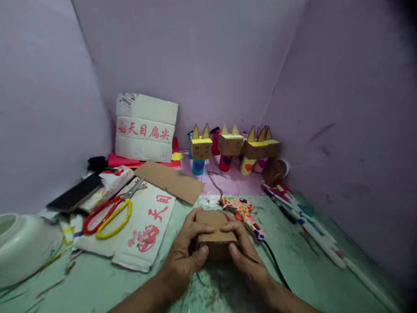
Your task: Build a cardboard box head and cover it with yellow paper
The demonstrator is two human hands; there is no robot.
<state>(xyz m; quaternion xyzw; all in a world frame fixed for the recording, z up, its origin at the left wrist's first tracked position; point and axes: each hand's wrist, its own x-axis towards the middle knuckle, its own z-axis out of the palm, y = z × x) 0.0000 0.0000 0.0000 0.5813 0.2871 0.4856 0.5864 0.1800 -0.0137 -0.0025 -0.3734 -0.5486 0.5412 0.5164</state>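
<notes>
A small brown cardboard box (215, 232) rests on the green table (309, 269), low in the middle of the view. My left hand (182, 250) wraps its left side, fingers over the top edge and thumb pressed on the near face. My right hand (244, 250) grips the right side the same way. Both hands are closed on the box. A patterned glue gun (243, 211) lies just behind the box on the right, its black cord (275, 265) running along my right wrist.
Scissors with red and yellow handles (109, 215) lie on white printed cardboard (143, 226) at left. Behind are a brown cardboard sheet (171, 180), a white printed box (145, 128), several cardboard animal figures (228, 150), a phone (74, 193), a white container (19, 248) and glue sticks (312, 226).
</notes>
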